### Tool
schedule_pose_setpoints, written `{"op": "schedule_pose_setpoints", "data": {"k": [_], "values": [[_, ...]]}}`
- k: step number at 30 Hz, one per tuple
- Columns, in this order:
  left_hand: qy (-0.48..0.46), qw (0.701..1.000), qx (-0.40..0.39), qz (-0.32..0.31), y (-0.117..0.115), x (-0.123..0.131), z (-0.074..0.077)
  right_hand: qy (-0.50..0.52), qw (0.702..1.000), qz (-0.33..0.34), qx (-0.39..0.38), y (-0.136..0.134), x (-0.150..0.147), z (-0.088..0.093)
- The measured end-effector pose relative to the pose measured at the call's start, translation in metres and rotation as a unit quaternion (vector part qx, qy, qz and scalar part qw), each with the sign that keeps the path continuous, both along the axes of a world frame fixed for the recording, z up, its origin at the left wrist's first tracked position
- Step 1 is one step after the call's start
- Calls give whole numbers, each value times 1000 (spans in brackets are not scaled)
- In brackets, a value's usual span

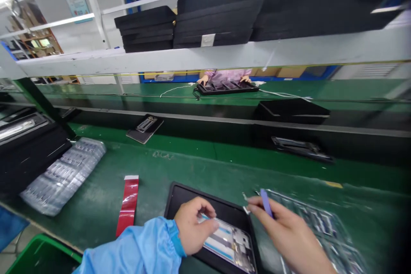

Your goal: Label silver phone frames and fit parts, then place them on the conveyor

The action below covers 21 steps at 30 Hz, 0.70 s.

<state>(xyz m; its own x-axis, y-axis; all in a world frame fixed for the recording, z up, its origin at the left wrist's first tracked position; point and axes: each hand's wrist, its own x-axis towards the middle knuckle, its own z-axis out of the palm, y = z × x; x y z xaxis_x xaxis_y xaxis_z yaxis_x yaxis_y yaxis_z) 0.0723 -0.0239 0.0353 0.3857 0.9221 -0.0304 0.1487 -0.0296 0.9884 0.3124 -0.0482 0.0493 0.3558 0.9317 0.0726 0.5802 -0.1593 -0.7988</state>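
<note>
A metal phone frame with blue strips lies in a black tray. Over the frame's left end is my left hand, thumb and forefinger curled with a gap between them and nothing visible in it. To the right of the tray, my right hand is closed around a flat purple stick that sticks up between its fingers. A tiny thin part shows at the right fingertips, too blurred to name. Partly under my right forearm is a clear plastic tray of small parts.
A red strip lies left of the black tray. Clear blister trays rest farther left, near a green bin. Beyond the bench edge are a phone part on a dark pad and another tray. A co-worker's hands touch a tray opposite.
</note>
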Motion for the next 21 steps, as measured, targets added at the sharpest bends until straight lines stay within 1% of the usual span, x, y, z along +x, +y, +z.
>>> {"op": "schedule_pose_setpoints", "data": {"k": [2, 4, 6, 8, 12, 15, 16, 18, 19, 20, 21], "values": [[-111, 992, -68, -2, 2, 7, -8, 78, 996, 32, -38, -8, -32, -2], [-192, 973, -126, 4, 4, 11, -16, 114, 991, 42, -58, -15, -59, -4], [-219, 963, -160, 11, 5, 10, -21, 121, 991, 38, -52, -20, -77, -7], [-224, 958, -177, 20, 6, 7, -23, 117, 992, 27, -35, -22, -88, -10], [-237, 952, -194, 25, 6, 0, -21, 108, 994, 19, -18, -25, -98, -17], [-260, 943, -206, 19, 5, -1, -23, 82, 996, 33, -15, -29, -99, -22], [-265, 940, -214, 14, 5, -1, -25, 62, 997, 44, 0, -31, -98, -23], [-268, 933, -239, -3, 5, -2, -29, 2, 994, 87, 63, -34, -91, -24], [-265, 930, -255, -16, 6, -3, -31, -37, 987, 119, 101, -35, -86, -23], [-259, 927, -271, -31, 6, -5, -33, -80, 974, 162, 137, -35, -81, -22], [-253, 923, -285, -49, 5, -6, -35, -123, 955, 212, 169, -35, -75, -20]]}}
